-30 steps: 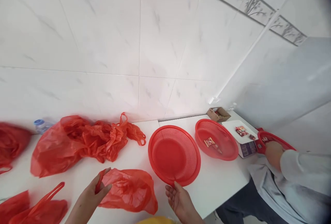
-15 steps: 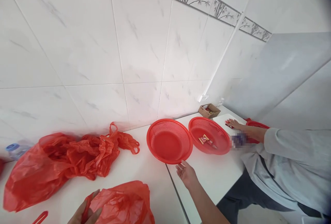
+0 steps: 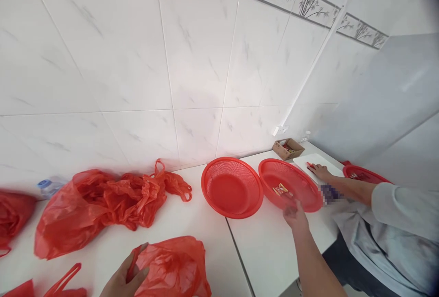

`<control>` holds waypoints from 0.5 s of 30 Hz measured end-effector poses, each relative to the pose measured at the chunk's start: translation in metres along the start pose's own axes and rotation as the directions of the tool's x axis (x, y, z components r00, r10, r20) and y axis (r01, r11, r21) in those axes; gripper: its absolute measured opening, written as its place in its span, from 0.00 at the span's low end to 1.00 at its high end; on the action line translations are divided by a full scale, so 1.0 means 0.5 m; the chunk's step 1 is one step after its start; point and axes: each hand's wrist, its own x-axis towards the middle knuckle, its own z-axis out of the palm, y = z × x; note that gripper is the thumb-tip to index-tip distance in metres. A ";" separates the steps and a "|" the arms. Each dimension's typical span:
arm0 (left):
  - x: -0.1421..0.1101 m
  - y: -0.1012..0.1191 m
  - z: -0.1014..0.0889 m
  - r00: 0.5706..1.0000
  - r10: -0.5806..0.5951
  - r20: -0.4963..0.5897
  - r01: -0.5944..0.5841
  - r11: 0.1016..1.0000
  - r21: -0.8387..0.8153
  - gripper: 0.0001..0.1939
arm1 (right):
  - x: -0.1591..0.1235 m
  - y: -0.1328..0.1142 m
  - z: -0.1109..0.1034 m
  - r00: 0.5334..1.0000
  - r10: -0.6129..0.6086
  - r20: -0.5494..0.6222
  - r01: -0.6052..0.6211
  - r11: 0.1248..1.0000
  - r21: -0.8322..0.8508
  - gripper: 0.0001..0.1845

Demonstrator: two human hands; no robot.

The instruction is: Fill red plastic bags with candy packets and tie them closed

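My left hand (image 3: 127, 273) is closed on the gathered edge of a red plastic bag (image 3: 176, 265), which lies puffed out on the white table. My right hand (image 3: 295, 217) reaches to the front rim of the right-hand red plastic basket (image 3: 308, 187). Its fingers are blurred and partly hidden, so I cannot make out their grip. Inside that basket, a small yellow and red snack packet (image 3: 280, 189) lies just beyond my fingers, with another small item beside it. A second red basket (image 3: 232, 189) stands to the left, with nothing visible in it.
Crumpled red bags (image 3: 113, 201) lie along the wall, near a blue-capped bottle (image 3: 50, 188). At the right, a co-worker's hand (image 3: 318, 171) rests over a white board (image 3: 334, 165). A cardboard box (image 3: 288, 149) stands behind; another red basket (image 3: 368, 174) is farther right.
My right hand has moved right, from the left basket's front edge to the right basket's rim. My left hand keeps hold of the bag. The view has shifted slightly left.
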 end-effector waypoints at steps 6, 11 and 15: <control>-0.007 -0.017 0.004 1.000 -0.017 0.001 0.017 1.000 0.015 0.42 | -0.019 -0.031 0.005 0.999 0.005 -0.042 0.001 0.990 0.140 0.05; -0.006 -0.006 0.001 0.998 -0.034 0.048 0.033 0.999 0.030 0.44 | -0.085 -0.028 0.022 0.996 0.016 0.087 -0.032 0.983 0.183 0.07; -0.004 0.008 0.000 0.998 -0.033 0.048 0.032 0.999 0.015 0.43 | -0.171 -0.003 0.057 0.973 -0.031 0.227 -0.003 0.989 0.146 0.13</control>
